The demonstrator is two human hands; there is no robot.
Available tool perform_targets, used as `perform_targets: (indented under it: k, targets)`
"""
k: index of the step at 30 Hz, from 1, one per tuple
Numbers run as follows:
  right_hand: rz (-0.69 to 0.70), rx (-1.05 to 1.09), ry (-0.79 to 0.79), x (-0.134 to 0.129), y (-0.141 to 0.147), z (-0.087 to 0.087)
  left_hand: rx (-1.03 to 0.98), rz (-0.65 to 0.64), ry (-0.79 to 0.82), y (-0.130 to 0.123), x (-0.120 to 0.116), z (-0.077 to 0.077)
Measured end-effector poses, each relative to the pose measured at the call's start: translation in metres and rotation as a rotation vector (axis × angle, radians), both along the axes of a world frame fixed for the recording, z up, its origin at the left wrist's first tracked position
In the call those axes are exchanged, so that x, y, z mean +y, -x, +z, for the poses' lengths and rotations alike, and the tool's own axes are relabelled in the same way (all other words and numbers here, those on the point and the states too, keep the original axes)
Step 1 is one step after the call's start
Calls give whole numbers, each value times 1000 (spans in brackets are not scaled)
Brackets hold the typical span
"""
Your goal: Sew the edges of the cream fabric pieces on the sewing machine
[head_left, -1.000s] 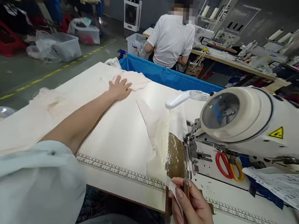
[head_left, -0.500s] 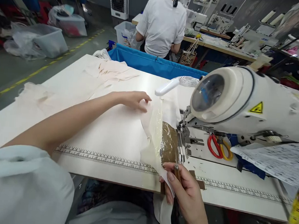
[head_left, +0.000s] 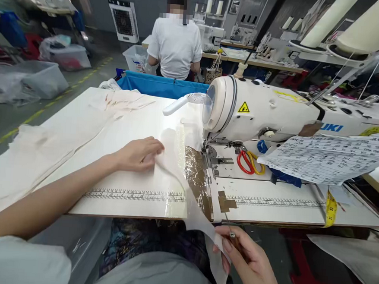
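Note:
My left hand (head_left: pixel 140 154) lies over the white table, its fingers closed on the edge of a thin, pale fabric piece (head_left: pixel 200 213). The fabric runs from there across the table's front edge to my right hand (head_left: pixel 249 261). That hand is closed in front of the table, pinching the fabric's narrow end between thumb and fingers. It also holds an awl (head_left: pixel 232 235) with a wooden handle, the thin metal spike pointing up and away. Beyond the fabric is the sewing machine's needle area (head_left: pixel 205 147), with brown tape (head_left: pixel 196 177) on the bed beside it.
A white sewing machine (head_left: pixel 257 103) stands at the right. Red-and-yellow-handled scissors (head_left: pixel 250 162), a written sheet (head_left: pixel 329 156) and a yellow tape measure (head_left: pixel 330 208) are near it. More pale fabric (head_left: pixel 56 137) lies at left. A blue cloth bin (head_left: pixel 151 84) and a seated person (head_left: pixel 176 43) are beyond.
My left hand has come back toward me and closed on the fabric edge. My right hand has drawn the fabric end and awl off the table's front edge. The view has turned right.

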State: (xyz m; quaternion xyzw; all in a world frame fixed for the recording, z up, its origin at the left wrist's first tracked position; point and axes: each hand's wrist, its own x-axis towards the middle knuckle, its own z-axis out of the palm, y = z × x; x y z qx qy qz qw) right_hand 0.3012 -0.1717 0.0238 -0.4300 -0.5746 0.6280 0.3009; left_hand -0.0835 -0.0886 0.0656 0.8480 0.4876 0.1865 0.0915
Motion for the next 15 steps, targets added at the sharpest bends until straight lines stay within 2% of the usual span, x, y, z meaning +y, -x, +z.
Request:
perform_targets:
  k: [3, 7, 11, 13, 15]
  targets:
    - [133, -8, -16, -2, 1, -4, 86, 25, -92, -10, -19, -3]
    - [190, -24, -75, 2, 14, -7, 197, 20, -146, -30, -14, -12]
    - [149, -107, -198, 6, 12, -4, 388, 122, 60, -33, 2, -19]
    - [114, -151, -271, 6, -1, 0, 442, 171, 175, -37, 5, -19]
    - [82, -198, -270, 1, -24, 4, 451, 201, 221, -49, 2, -19]
